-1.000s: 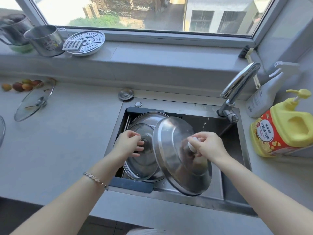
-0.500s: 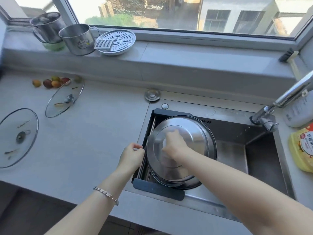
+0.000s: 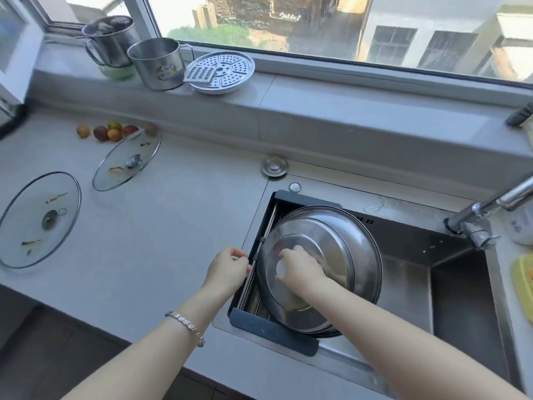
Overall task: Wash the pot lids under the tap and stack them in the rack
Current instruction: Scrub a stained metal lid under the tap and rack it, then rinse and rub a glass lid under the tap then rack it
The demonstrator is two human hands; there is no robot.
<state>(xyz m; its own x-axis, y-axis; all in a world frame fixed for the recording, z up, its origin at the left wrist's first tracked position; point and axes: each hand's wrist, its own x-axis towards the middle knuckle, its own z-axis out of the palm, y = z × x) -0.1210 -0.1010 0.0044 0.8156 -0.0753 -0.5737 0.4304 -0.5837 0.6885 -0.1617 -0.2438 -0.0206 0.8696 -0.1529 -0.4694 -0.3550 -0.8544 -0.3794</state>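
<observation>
Steel lid [image 3: 354,255] in rack [image 3: 274,332], inside sink [image 3: 461,298]

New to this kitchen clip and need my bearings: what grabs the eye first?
A big steel lid lies in the rack over the sink's left end, the right hand gripping its knob and the left hand at the rack's rail. Left on the counter lie the near glass lid and the far glass lid, both food-smeared.

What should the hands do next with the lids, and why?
Probably the right hand should let go of the steel lid, which already lies in the rack, and reach for the nearer glass lid on the counter, because it shows food smears.
</observation>
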